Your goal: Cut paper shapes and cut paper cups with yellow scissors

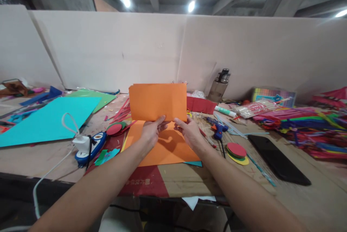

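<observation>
A folded piece of orange paper is held up in front of me, its lower edge pinched from both sides. My left hand has thumb and fingers closed on the edge left of the middle. A short way to the right, my right hand pinches the same edge. Beneath both hands a larger orange sheet lies flat, with a blue corner showing under its front right edge. The hands throw a shadow on that sheet.
Left are a turquoise sheet and a blue power strip. Right are a blue glue gun, paper circles, a black phone and coloured pipe cleaners. A bottle stands by the white partition.
</observation>
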Action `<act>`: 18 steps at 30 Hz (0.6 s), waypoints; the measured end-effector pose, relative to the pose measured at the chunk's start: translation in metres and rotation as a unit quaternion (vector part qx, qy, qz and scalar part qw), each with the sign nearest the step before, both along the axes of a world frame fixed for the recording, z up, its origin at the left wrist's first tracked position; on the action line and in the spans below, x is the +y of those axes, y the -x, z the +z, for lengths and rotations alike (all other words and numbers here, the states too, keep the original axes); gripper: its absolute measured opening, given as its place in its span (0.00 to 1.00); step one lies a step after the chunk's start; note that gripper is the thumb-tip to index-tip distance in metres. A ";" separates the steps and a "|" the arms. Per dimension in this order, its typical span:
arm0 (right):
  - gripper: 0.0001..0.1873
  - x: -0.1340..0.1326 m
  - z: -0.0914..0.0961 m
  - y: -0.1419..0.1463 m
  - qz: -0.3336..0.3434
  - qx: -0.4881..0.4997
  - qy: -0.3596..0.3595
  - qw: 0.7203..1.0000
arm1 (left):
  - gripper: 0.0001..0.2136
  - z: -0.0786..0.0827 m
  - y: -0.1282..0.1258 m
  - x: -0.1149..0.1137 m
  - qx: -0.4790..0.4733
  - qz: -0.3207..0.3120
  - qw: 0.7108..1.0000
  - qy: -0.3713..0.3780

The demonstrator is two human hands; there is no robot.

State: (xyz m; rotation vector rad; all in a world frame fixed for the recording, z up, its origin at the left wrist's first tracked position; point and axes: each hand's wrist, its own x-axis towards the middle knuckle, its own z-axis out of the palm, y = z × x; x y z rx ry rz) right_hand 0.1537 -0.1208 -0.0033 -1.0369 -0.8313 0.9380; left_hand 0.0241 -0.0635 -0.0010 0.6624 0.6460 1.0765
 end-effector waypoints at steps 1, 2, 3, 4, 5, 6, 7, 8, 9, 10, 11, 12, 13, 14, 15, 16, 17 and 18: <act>0.20 0.000 -0.001 0.003 0.004 -0.009 0.003 1.000 | 0.14 0.000 0.000 0.000 -0.006 0.002 1.000 0.001; 0.19 -0.001 -0.001 0.006 0.005 -0.023 0.008 1.000 | 0.15 0.000 -0.001 0.000 -0.009 0.001 1.000 0.001; 0.18 -0.001 -0.002 0.009 0.003 -0.037 0.013 0.999 | 0.16 0.000 -0.001 -0.001 -0.010 0.001 1.000 0.001; 0.18 -0.002 -0.001 0.012 -0.002 -0.048 0.017 0.999 | 0.17 -0.001 -0.002 -0.002 -0.008 0.001 1.000 0.000; 0.18 -0.002 -0.001 0.015 -0.011 -0.052 0.019 0.998 | 0.18 -0.002 -0.003 -0.003 -0.006 0.000 1.000 -0.003; 0.18 -0.003 0.000 0.018 -0.023 -0.052 0.020 0.998 | 0.19 -0.003 -0.004 -0.004 -0.004 0.001 1.000 -0.006; 0.19 -0.004 0.001 0.019 -0.038 -0.048 0.019 0.998 | 0.19 -0.004 -0.006 -0.005 -0.003 -0.001 1.000 -0.008; 0.19 -0.004 0.002 0.021 -0.052 -0.044 0.017 0.998 | 0.19 -0.005 -0.007 -0.006 -0.004 -0.004 1.000 -0.010; 0.18 -0.004 0.003 0.022 -0.066 -0.042 0.014 0.997 | 0.19 -0.007 -0.008 -0.006 -0.007 -0.008 1.000 -0.012; 0.18 -0.004 0.003 0.022 -0.077 -0.042 0.012 0.996 | 0.18 -0.008 -0.009 -0.006 -0.011 -0.013 1.000 -0.015; 0.17 -0.004 0.002 0.023 -0.084 -0.041 0.010 0.996 | 0.17 -0.010 -0.010 -0.006 -0.015 -0.016 1.000 -0.017; 0.17 -0.003 0.002 0.022 -0.090 -0.042 0.008 0.995 | 0.17 -0.011 -0.011 -0.006 -0.019 -0.016 1.000 -0.019; 0.17 -0.002 0.000 0.022 -0.096 -0.043 0.009 0.994 | 0.16 -0.012 -0.012 -0.005 -0.023 -0.014 0.999 -0.019; 0.17 -0.001 -0.001 0.022 -0.102 -0.044 0.012 0.994 | 0.16 -0.012 -0.012 -0.005 -0.026 -0.011 0.999 -0.019; 0.16 -0.001 -0.002 0.021 -0.106 -0.046 0.016 0.993 | 0.16 -0.012 -0.012 -0.005 -0.029 -0.007 0.999 -0.018; 0.16 0.000 -0.004 0.021 -0.108 -0.048 0.020 0.993 | 0.16 -0.012 -0.012 -0.005 -0.032 -0.003 0.999 -0.017; 0.15 0.001 -0.005 0.020 -0.108 -0.049 0.024 0.993 | 0.16 -0.011 -0.012 -0.006 -0.034 0.000 0.999 -0.017; 0.15 0.002 -0.006 0.020 -0.106 -0.047 0.025 0.993 | 0.15 -0.010 -0.012 -0.006 -0.036 0.004 0.999 -0.019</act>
